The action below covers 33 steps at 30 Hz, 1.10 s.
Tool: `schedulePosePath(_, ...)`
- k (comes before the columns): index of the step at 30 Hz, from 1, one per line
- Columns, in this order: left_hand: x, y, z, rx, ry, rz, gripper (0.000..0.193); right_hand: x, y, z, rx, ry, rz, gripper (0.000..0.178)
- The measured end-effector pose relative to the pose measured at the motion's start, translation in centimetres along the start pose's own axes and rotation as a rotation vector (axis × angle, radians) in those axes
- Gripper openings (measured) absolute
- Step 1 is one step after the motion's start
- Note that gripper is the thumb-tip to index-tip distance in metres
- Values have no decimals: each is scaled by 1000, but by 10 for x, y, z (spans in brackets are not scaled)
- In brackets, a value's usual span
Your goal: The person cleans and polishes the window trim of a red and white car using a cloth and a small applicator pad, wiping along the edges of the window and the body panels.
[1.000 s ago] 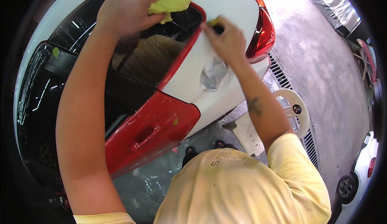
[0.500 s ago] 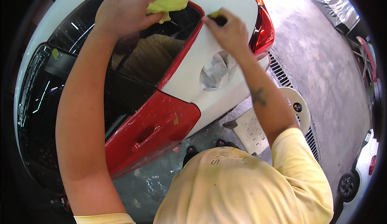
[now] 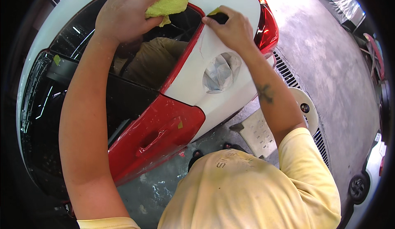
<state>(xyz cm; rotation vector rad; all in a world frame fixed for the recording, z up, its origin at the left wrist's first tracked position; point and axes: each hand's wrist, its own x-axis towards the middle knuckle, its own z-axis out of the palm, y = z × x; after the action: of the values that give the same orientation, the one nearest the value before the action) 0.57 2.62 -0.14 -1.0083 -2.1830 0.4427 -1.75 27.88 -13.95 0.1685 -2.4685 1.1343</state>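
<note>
My left hand (image 3: 123, 15) is closed on a yellow-green cloth (image 3: 168, 2), above the dark rear side glass of a car. My right hand (image 3: 232, 29) pinches a small folded sheet (image 3: 218, 16), black with a yellow face, possibly sandpaper. Its fingertips are at the corner where the red window-edge trim (image 3: 181, 64) meets the white rear panel (image 3: 187, 80). Below that corner, a faint reddish streak runs down the white paint. Crumpled pale masking (image 3: 221, 73) fills a round opening in the same panel.
The red door (image 3: 158, 130) carries a handle and a small yellow tape piece. A red tail light (image 3: 268, 29) lies beyond my right hand. By my right arm stands a cream plastic stool (image 3: 257, 134) beside a floor grate (image 3: 284, 70). Another car's wheel (image 3: 359, 188) shows at lower right.
The view has shifted slightly. My right hand stays near the trim corner and looks sharper than before. The left hand still holds the cloth over the glass, and the reddish streak now shows.
</note>
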Motion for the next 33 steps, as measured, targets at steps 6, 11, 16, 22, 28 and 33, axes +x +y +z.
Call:
schedulePosePath(6, -2, -4, -4, 21, 17, 43, 70, -5, -1, 2, -84, 20, -129, 42)
schedulePosePath(11, 7, -9, -1, -17, 40, 25, 71, -41, 7, 25, -42, 6, -200, 48)
schedulePosePath(16, 6, -3, -3, -2, 31, 3, 72, 0, 3, 10, -24, 108, -50, 47)
schedulePosePath(22, 1, -5, 0, 15, 2, 27, 73, -11, 7, 14, -24, 19, -64, 44)
schedulePosePath(28, 1, -4, -1, 4, 19, 24, 73, -42, 9, 25, -93, 22, -219, 40)
schedulePosePath(33, 6, -7, 2, 3, 28, 6, 74, -31, 15, 38, -16, 176, -93, 45)
